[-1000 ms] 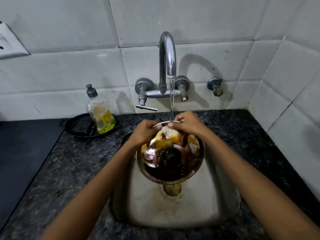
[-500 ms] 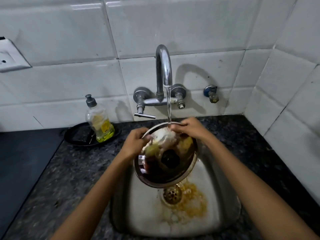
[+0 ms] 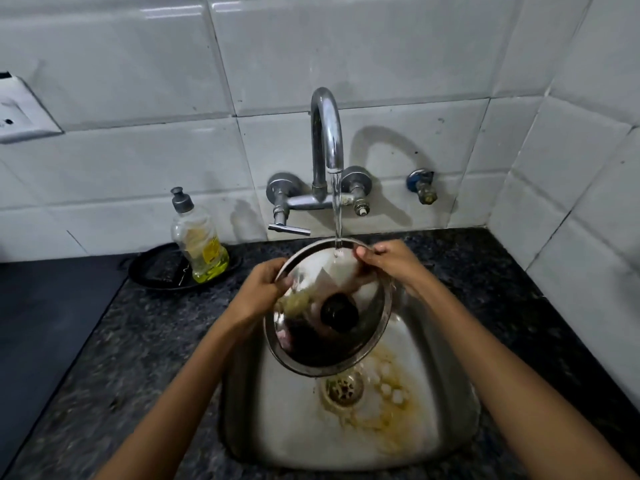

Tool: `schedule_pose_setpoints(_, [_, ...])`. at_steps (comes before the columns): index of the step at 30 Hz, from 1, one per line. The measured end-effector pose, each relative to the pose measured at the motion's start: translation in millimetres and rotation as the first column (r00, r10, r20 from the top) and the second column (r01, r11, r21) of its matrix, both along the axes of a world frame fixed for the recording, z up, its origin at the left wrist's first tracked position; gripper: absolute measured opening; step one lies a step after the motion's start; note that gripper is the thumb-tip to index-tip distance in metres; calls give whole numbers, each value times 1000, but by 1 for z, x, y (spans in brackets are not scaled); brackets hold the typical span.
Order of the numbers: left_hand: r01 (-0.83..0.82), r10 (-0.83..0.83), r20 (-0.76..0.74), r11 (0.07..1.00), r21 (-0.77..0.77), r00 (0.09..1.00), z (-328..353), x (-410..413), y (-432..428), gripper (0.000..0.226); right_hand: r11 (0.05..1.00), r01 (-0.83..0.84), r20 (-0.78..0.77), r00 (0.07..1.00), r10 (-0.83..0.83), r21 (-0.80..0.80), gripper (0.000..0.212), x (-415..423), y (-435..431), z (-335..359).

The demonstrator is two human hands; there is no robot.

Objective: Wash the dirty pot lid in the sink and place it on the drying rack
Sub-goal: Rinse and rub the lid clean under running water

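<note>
Rinse step in hand. Lid (image 3: 329, 306) is held tilted over sink (image 3: 450, 427) under tap (image 3: 325, 133) stream, gripped at far rim by both hands: left (image 3: 259, 289), right (image 3: 391, 263). Yellow residue remains; soap (image 3: 199, 237) w/ scrubbing judged needed next.

A home kitchen; a small steel sink (image 3: 460, 403) is sunk into a speckled dark stone counter (image 3: 145, 341); a wall-mounted tap (image 3: 325, 133) at 12 o'clock runs water; white tiles (image 3: 346, 57) line the corner; a dish-soap bottle (image 3: 199, 237) stands at 10 o'clock; food stains ring the drain (image 3: 343, 388).
</note>
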State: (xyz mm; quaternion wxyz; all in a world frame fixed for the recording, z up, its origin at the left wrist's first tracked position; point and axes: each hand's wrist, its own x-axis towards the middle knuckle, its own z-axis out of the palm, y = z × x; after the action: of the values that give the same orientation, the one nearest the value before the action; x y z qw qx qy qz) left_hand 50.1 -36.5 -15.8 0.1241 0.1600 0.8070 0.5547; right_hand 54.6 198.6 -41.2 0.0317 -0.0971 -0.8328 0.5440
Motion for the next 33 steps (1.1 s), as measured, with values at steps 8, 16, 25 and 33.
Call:
schedule_pose_setpoints(8, [-50, 22, -170, 985, -163, 985, -3, -6, 14, 14, 986, -65, -76, 994, 78, 157, 48, -10, -32, 18])
schedule_pose_setpoints(16, [65, -111, -138, 952, -299, 984, 7, -9, 19, 12, 973, -104, -100, 987, 126, 204, 30, -8, -40, 23])
schedule_pose_setpoints(25, [-22, 20, 29, 998, 58, 999, -3, 4, 1, 22, 998, 43, -55, 998, -40, 37, 42, -8, -19, -1])
schedule_pose_setpoints(33, [-297, 254, 174, 906, 301, 951, -34, 26, 25, 33, 908, 295, -295, 933, -206, 297, 72, 11, -135, -8])
